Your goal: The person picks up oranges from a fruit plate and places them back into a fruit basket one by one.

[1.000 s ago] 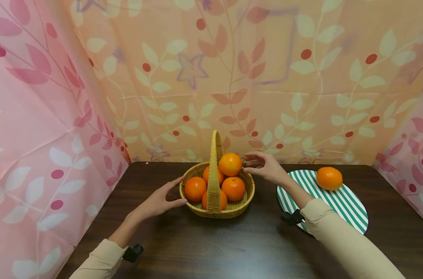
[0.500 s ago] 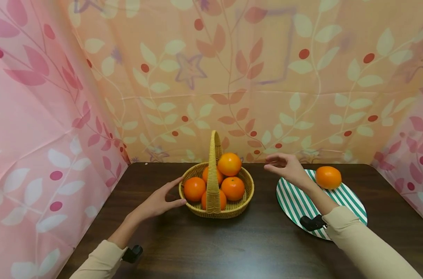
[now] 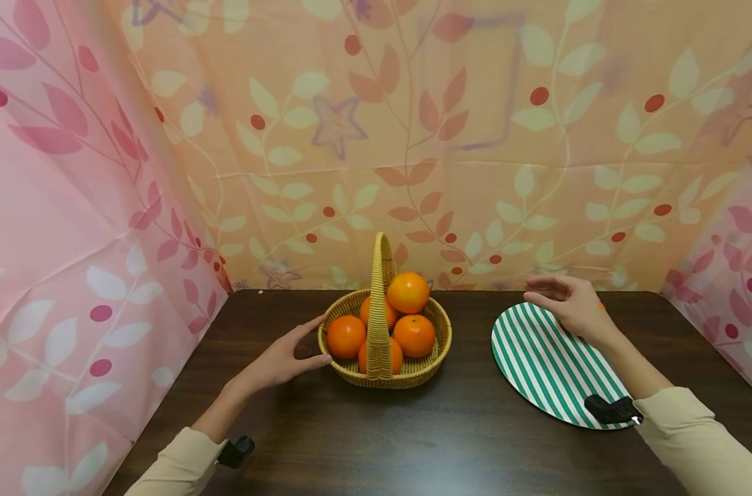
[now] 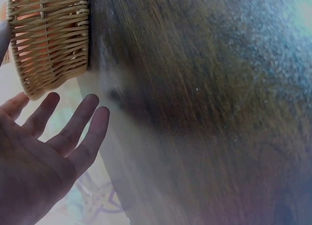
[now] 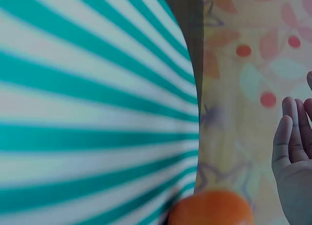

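Observation:
My left hand [image 3: 279, 359] rests at the left side of a yellow wicker basket [image 3: 438, 365], fingers spread, with index fingertip and thumb at its rim. The left wrist view shows those fingers [image 4: 80, 122] extended beside the woven wall of the basket [image 4: 51, 45]. Several oranges [image 3: 414, 335] sit in the basket under its tall arched handle. My right hand [image 3: 577, 310], holding nothing, is over the far part of a green-and-white striped oval placemat [image 3: 543, 365]. A single orange [image 5: 212, 209] lies at the placemat's far edge; in the head view this hand hides nearly all of it.
Basket and placemat lie on a dark wooden table [image 3: 413, 441]. A floral cloth [image 3: 289, 207] hangs behind the table's back edge, with a pink one [image 3: 84, 227] along the left. Each wrist carries a black camera [image 3: 608, 410].
My right hand has moved right, away from the basket's side and over the placemat, covering the orange there in the head view. My left hand and the basket have stayed put.

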A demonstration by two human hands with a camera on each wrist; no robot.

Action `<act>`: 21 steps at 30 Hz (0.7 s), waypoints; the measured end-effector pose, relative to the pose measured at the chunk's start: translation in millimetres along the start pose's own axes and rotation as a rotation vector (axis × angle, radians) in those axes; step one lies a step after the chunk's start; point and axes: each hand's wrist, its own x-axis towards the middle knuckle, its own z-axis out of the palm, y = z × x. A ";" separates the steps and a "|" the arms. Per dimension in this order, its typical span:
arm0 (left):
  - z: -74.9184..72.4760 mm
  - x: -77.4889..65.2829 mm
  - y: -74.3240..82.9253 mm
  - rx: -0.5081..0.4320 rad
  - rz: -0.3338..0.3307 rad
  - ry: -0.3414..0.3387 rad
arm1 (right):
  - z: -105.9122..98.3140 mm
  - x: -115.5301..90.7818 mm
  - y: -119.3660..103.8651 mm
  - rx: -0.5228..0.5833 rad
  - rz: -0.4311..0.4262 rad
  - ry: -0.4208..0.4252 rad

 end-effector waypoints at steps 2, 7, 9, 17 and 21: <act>-0.1 -0.1 0.5 0.002 -0.002 0.001 | -10.6 -5.5 2.7 -0.043 0.019 0.020; -0.2 0.0 1.2 0.015 -0.011 0.003 | -37.9 -17.1 8.6 -0.087 0.055 0.065; 0.0 0.0 1.1 0.017 -0.013 0.003 | -47.4 -21.7 9.4 -0.094 0.069 0.090; -0.1 0.1 1.4 0.011 -0.016 -0.004 | -77.0 -36.0 17.3 -0.162 0.097 0.193; -0.3 0.0 1.7 0.014 -0.012 -0.002 | -85.4 -40.5 22.7 -0.175 0.109 0.217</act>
